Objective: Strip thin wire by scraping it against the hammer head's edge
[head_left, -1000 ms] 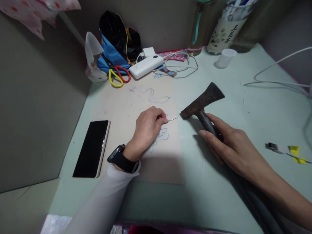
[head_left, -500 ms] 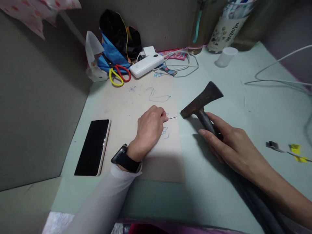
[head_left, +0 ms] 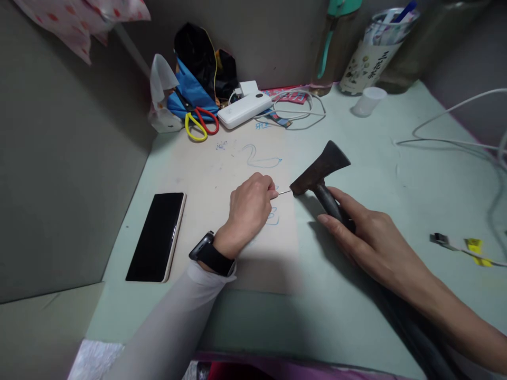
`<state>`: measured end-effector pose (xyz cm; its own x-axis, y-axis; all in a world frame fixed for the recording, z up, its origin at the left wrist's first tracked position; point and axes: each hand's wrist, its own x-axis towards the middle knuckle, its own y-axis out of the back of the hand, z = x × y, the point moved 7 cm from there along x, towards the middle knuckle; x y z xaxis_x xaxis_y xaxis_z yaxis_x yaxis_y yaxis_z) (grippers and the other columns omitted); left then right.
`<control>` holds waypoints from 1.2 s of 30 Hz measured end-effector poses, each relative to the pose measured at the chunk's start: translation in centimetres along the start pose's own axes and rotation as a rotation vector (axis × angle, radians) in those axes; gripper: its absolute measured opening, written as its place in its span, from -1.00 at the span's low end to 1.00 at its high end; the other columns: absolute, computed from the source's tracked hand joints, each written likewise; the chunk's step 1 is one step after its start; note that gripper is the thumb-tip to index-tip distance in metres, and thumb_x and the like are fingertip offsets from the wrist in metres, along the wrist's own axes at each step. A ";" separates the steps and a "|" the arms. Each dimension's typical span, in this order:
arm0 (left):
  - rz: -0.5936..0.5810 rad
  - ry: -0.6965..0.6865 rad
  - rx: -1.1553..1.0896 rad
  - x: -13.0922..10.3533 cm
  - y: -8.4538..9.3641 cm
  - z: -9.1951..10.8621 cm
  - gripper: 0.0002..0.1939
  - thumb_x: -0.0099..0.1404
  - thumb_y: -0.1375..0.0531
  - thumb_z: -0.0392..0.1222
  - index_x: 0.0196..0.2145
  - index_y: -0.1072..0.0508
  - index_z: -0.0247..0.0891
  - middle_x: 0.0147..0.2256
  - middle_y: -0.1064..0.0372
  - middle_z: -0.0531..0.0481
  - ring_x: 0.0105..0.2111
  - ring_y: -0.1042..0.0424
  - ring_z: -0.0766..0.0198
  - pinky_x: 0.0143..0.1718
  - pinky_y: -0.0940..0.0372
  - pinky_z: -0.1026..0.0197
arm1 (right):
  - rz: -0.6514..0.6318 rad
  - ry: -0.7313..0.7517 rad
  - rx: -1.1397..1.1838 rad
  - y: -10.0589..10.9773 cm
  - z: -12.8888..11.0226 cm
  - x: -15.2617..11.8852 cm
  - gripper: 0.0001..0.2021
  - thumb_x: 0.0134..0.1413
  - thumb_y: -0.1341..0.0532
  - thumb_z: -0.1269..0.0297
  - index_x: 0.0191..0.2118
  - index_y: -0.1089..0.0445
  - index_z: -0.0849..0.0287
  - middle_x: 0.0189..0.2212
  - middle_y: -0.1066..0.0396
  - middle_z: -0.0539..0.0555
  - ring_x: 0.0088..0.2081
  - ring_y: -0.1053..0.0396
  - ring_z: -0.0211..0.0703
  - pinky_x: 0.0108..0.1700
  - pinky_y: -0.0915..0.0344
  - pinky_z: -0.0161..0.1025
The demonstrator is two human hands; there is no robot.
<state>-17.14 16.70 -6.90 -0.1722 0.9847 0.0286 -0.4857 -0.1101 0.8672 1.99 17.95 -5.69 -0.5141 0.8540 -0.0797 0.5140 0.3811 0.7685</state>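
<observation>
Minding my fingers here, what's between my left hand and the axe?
In the head view, a thin metal piece, pinched in your left hand, points across to the axe, with paper beneath; whether its tip touches is unclear.

A pale green table (head_left: 443, 195) carries a drawn-on sheet of paper (head_left: 273, 256), a phone (head_left: 156, 237) at the left, a bottle (head_left: 324, 60), a pen holder (head_left: 367, 64) and a small cup (head_left: 369, 102) towards the back, and a cable (head_left: 435, 141) at the right.
</observation>
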 end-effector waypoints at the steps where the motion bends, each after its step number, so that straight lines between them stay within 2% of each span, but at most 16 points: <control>1: -0.002 -0.001 0.003 0.0 0.0 0.0 -0.88 0.37 -0.14 -0.32 -0.35 -0.43 -0.25 -0.24 -0.46 -0.03 -0.27 -0.38 0.22 -0.30 -0.15 0.19 | -0.006 -0.022 0.011 0.0 0.3 0.0 -0.37 0.27 -0.04 -0.04 0.29 -0.22 0.31 -0.70 -0.19 -0.11 -0.67 -0.18 -0.19 -0.54 -0.15 -0.24; 4: -0.006 0.000 0.010 0.1 -0.1 0.0 -0.88 0.37 -0.14 -0.32 -0.34 -0.43 -0.25 -0.24 -0.47 -0.03 -0.28 -0.38 0.22 -0.31 -0.16 0.19 | -0.006 -0.075 0.035 0.1 1.1 0.0 -0.37 0.27 -0.06 -0.06 0.29 -0.20 0.28 -0.66 -0.26 -0.07 -0.62 -0.26 -0.15 -0.53 -0.17 -0.24; 8: -0.008 0.004 0.025 0.1 -0.1 0.0 -0.89 0.36 -0.15 -0.31 -0.34 -0.43 -0.25 -0.24 -0.47 -0.04 -0.28 -0.38 0.22 -0.33 -0.14 0.19 | 0.001 -0.050 0.014 0.0 0.9 0.0 -0.38 0.28 -0.05 -0.04 0.28 -0.22 0.29 -0.65 -0.29 -0.05 -0.63 -0.26 -0.16 -0.53 -0.17 -0.24; 14: -0.042 0.005 0.083 0.3 -0.2 0.2 -0.90 0.34 -0.13 -0.31 -0.33 -0.43 -0.25 -0.24 -0.46 -0.05 -0.27 -0.39 0.18 -0.37 -0.09 0.17 | 0.066 0.166 -0.109 0.0 -1.8 -0.1 -0.44 0.32 -0.02 0.07 0.25 -0.27 0.37 -0.66 -0.28 -0.05 -0.67 -0.21 -0.19 -0.56 -0.14 -0.26; 19: -0.084 0.020 0.115 0.5 -0.1 0.5 -0.88 0.33 -0.10 -0.33 -0.31 -0.44 -0.26 -0.23 -0.46 -0.07 -0.25 -0.39 0.16 -0.36 -0.09 0.16 | 0.069 0.275 -0.150 -0.5 -3.3 0.3 -0.50 0.33 -0.01 0.19 0.23 -0.26 0.44 -0.57 -0.41 0.05 -0.62 -0.31 -0.15 -0.54 -0.20 -0.25; 24: -0.081 0.020 0.124 0.5 -0.2 0.5 -0.87 0.31 -0.09 -0.35 -0.31 -0.44 -0.27 -0.22 -0.45 -0.08 -0.24 -0.40 0.14 -0.37 -0.06 0.15 | 0.050 0.301 -0.185 -0.9 -3.4 0.6 -0.51 0.33 0.00 0.23 0.23 -0.23 0.48 -0.52 -0.47 0.11 -0.57 -0.38 -0.11 -0.51 -0.24 -0.24; 30: -0.070 -0.001 0.149 0.4 -0.3 0.5 -0.87 0.33 -0.07 -0.33 -0.33 -0.42 -0.26 -0.24 -0.44 -0.09 -0.23 -0.42 0.11 -0.40 -0.05 0.14 | 0.088 0.341 -0.159 -0.1 -4.1 0.2 -0.55 0.34 -0.01 0.24 0.20 -0.26 0.44 -0.61 -0.35 -0.01 -0.65 -0.27 -0.20 -0.57 -0.16 -0.28; 33: -0.070 -0.006 0.156 0.5 -0.3 0.7 -0.87 0.33 -0.07 -0.30 -0.32 -0.41 -0.26 -0.24 -0.44 -0.11 -0.24 -0.42 0.09 -0.40 -0.06 0.14 | 0.079 0.344 -0.166 -0.6 -4.3 0.3 -0.54 0.33 0.02 0.25 0.22 -0.22 0.42 -0.52 -0.41 0.05 -0.61 -0.30 -0.18 -0.53 -0.18 -0.26; 36: -0.075 0.004 0.168 0.5 -0.3 0.7 -0.89 0.31 -0.08 -0.32 -0.31 -0.42 -0.27 -0.23 -0.45 -0.13 -0.24 -0.43 0.08 -0.38 -0.08 0.13 | -0.002 0.288 -0.176 -1.9 -3.9 0.9 -0.52 0.31 0.03 0.28 0.25 -0.18 0.41 -0.40 -0.48 0.15 -0.54 -0.37 -0.12 -0.47 -0.21 -0.22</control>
<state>-16.50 17.35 -6.76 -0.1443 0.9887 -0.0406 -0.3473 -0.0121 0.9377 -2.17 16.59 -4.75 -0.7008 0.7086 0.0821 0.3992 0.2942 0.8684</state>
